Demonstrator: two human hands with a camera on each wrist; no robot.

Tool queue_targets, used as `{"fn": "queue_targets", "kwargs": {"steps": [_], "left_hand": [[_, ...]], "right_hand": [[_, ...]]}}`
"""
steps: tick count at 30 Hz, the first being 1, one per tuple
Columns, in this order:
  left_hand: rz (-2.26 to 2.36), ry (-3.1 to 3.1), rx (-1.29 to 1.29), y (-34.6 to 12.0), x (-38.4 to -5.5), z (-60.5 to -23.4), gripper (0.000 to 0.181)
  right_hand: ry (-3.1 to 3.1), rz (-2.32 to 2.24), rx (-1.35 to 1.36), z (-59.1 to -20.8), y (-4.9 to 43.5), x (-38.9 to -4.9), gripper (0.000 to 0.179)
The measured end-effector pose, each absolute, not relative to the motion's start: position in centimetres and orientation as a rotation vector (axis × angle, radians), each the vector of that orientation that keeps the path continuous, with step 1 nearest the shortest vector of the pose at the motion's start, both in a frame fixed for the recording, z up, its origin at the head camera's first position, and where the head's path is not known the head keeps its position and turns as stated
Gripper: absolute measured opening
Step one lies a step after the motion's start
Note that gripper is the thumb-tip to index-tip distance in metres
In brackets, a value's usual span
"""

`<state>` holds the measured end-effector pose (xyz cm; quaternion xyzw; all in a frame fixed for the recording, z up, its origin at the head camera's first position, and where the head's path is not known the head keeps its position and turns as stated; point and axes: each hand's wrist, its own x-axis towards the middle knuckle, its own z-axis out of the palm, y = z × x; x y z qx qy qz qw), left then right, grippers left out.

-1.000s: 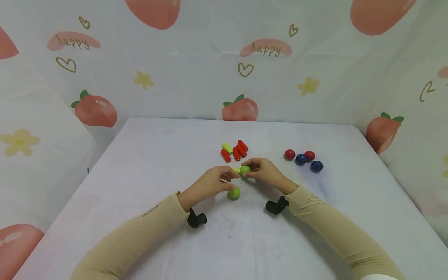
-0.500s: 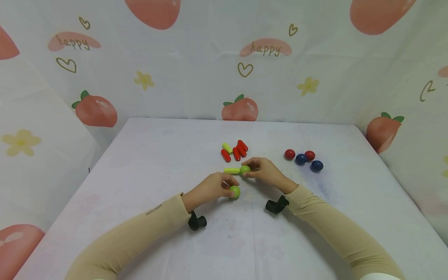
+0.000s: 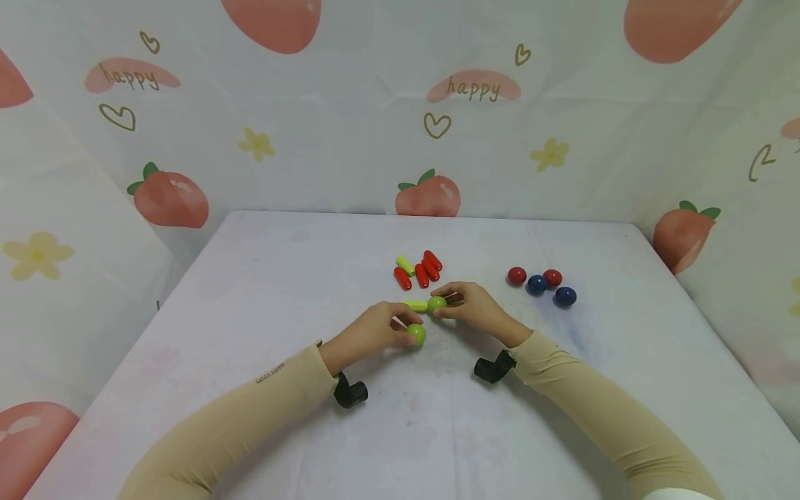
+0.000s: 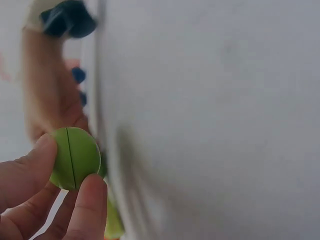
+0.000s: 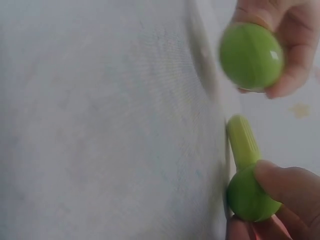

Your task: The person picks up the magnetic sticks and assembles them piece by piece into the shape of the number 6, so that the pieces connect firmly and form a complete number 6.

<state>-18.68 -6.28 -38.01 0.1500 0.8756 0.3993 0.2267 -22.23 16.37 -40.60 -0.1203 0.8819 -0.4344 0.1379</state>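
My left hand pinches a shiny green ball between thumb and fingers; a thin dark seam runs around it in the left wrist view. To its right, my right hand holds a second green ball at table level, thumb on one side and fingers on the other. A ribbed yellow-green stick lies end-on against this second ball, pointing left. The left fingers partly overlap that stick in the head view. In the right wrist view, the left hand's ball hangs apart from the stick's free end.
Behind the hands lie several red sticks and another yellow-green stick. Farther right are two red balls and two blue balls. A white cloth covers the table, and a printed curtain stands along its far edge.
My left hand has come away from the yellow-green stick, taken hold of the nearer green ball and moved it slightly away from me. My right hand has stayed in place on its ball.
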Motion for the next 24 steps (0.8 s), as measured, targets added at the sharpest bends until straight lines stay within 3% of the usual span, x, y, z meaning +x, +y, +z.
{"fn": "queue_targets", "kwargs": {"steps": [10, 24], "left_hand": [[1.286, 2.457, 0.319, -8.7, -21.2, -36.1, 0.033], [1.166, 2.483, 0.168, -9.7, -23.1, -38.0, 0.037]], "right_hand": [[2.559, -1.242, -0.348, -40.4, 16.6, -22.2, 0.040], [2.538, -1.257, -0.323, -40.6, 16.9, -22.3, 0.041]]}}
